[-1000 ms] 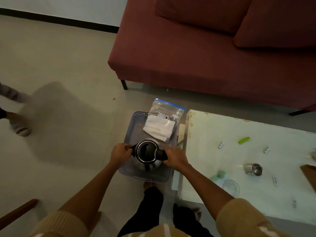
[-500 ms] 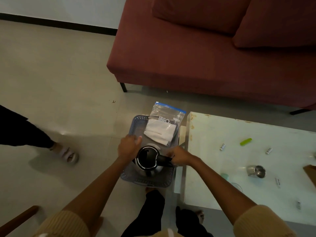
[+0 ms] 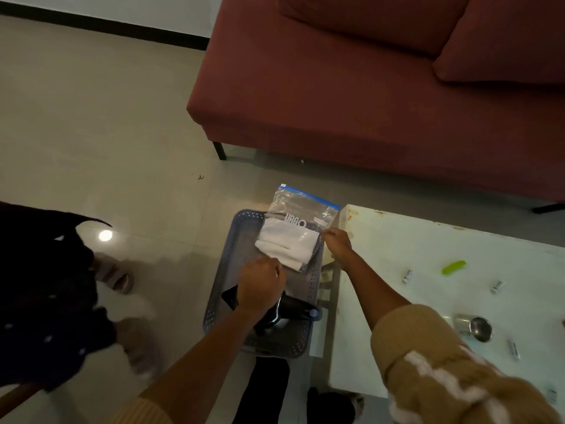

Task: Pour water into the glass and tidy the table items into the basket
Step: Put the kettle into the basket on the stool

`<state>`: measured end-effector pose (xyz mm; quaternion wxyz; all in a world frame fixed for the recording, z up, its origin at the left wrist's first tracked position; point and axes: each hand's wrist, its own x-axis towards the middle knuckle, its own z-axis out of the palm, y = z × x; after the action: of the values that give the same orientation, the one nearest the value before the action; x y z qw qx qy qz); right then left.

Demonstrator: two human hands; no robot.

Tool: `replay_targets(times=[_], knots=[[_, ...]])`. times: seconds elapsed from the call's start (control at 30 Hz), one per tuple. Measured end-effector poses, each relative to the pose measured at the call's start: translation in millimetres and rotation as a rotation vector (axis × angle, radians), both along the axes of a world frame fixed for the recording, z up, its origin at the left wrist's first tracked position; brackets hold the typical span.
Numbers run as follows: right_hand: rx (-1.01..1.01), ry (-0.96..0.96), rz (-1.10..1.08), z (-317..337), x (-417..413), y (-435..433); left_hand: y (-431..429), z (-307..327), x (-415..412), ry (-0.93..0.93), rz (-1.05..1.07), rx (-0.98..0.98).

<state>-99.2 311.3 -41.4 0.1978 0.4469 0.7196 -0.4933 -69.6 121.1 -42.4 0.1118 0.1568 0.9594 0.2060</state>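
A grey perforated basket [image 3: 227, 264] stands on the floor against the left end of the white table [image 3: 394, 240]. At its near end stands a black and steel kettle [image 3: 289, 313]. A clear zip bag [image 3: 295, 237] holding white cloth leans over the far end. My left hand [image 3: 260, 286] hovers above the kettle, fingers curled at the bag's near corner. My right hand [image 3: 336, 243] pinches the bag's right edge. On the table lie a steel cup [image 3: 474, 327], a green item [image 3: 454, 267] and several batteries [image 3: 407, 275]. No glass shows; my right sleeve covers that area.
A red sofa [image 3: 367, 102] fills the space behind the basket and table. Another person in dark clothes [image 3: 46, 301] with pale slippers [image 3: 116, 276] stands on the tiled floor close to the basket's left. My own legs are below the basket.
Both hands have let go of the kettle, which now sits in the basket, and have moved forward to the zip bag. The person on the left has stepped closer.
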Motion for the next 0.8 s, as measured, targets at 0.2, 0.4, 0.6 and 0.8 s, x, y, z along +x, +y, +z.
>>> replay_targets(times=[0.2, 0.4, 0.6, 0.8], knots=[[-0.261, 0.001, -0.257, 15.9, -16.3, -5.3, 1.0, -2.7, -0.2, -0.070, 0.010, -0.066], [-0.242, 0.133, -0.217, 37.4, -6.7, -5.2, 4.5, 8.8, 0.3, -0.105, 0.011, -0.062], [-0.228, 0.296, -0.124, 75.1, 24.3, -3.9, 3.9, 14.9, -2.8, -0.195, 0.015, -0.073], [-0.155, 0.436, -0.155, 135.2, 86.5, 20.5, 13.9, 27.1, -14.1, -0.575, 0.074, -0.002]])
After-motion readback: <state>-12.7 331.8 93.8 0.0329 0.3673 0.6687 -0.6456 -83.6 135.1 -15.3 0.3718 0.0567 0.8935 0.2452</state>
